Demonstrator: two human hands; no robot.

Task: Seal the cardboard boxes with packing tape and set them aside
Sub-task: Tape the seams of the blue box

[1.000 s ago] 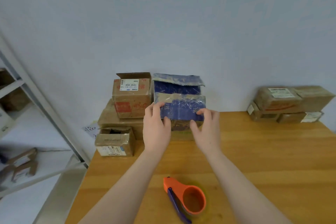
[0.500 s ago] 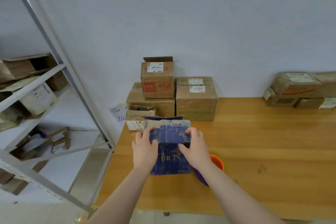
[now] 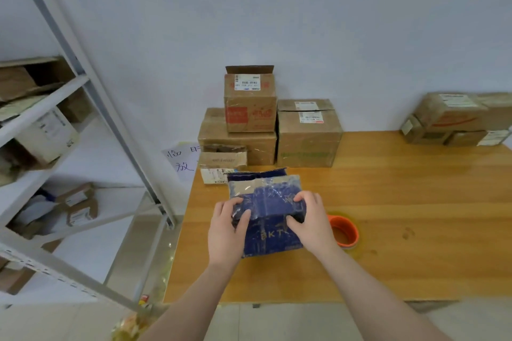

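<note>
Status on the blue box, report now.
Left hand and right hand both grip the blue box. Box sits on the table, rear flap raised. Tape dispenser lies just right of it, untouched.

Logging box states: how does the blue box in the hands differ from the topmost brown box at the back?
The blue box is dark blue; the brown box is tan with red print. The blue box sits on the table, gripped by left hand and right hand; the brown box rests untouched on another carton. Both show raised rear flaps.
</note>
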